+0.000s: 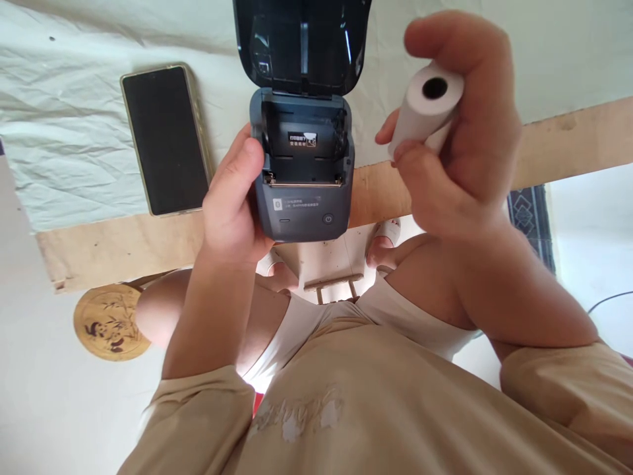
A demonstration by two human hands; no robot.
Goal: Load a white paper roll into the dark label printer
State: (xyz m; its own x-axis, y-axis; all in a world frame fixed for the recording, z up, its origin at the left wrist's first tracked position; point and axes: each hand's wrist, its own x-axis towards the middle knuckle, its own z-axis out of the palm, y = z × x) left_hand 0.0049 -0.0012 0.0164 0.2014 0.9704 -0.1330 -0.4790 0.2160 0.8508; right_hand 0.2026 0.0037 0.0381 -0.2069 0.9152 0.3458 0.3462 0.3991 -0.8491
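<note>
The printer (301, 178), lid raised, is gripped by the left hand (232, 198) at the cloth-covered worktop (74, 119) edge; a paper roll (428, 105) is clasped in the right hand (465, 145). A phone (165, 138) lies alongside; pale flooring, seemingly, is seen below.

The printer (302, 191) was dark matt plastic, its raised lid (301, 43) at twelve o'clock glossy inside. The roll (425, 105) at two o'clock was smooth white paper. The phone (165, 138) at ten o'clock had a glossy black glass face. The cloth (64, 132) was creased and pale; the board (123, 247) rough bare wood.
</note>
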